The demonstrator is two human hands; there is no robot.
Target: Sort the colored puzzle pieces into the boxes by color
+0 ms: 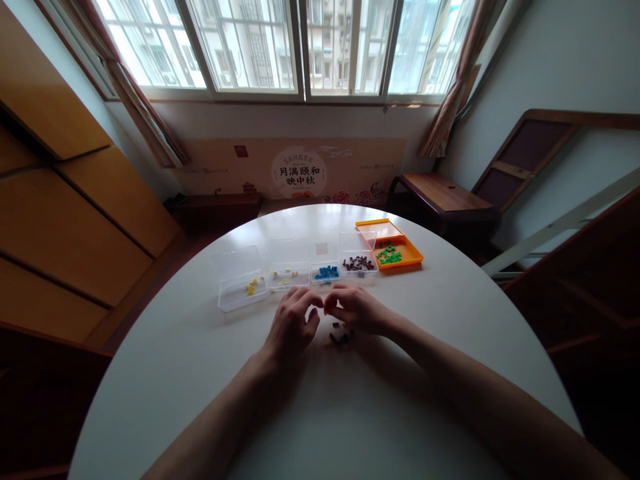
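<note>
The left hand [295, 317] and right hand [359, 309] bring their fingertips close together, thumbs and forefingers curled; whether they pinch anything, I cannot tell. Small dark pieces [341, 338] lie on the table [375, 427] just nearside of the grip. Beyond it sit blue pieces [327, 273], with brown pieces [359, 264] farther right and yellow pieces [251, 287] left.

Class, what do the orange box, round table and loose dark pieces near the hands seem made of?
Orange box: likely smooth plastic, from its even colour and thin rim.
Round table: glossy white top reflecting window light; laminate or painted wood, unclear.
Dark pieces: perhaps plastic, being blocky; too dim for their finish.
</note>
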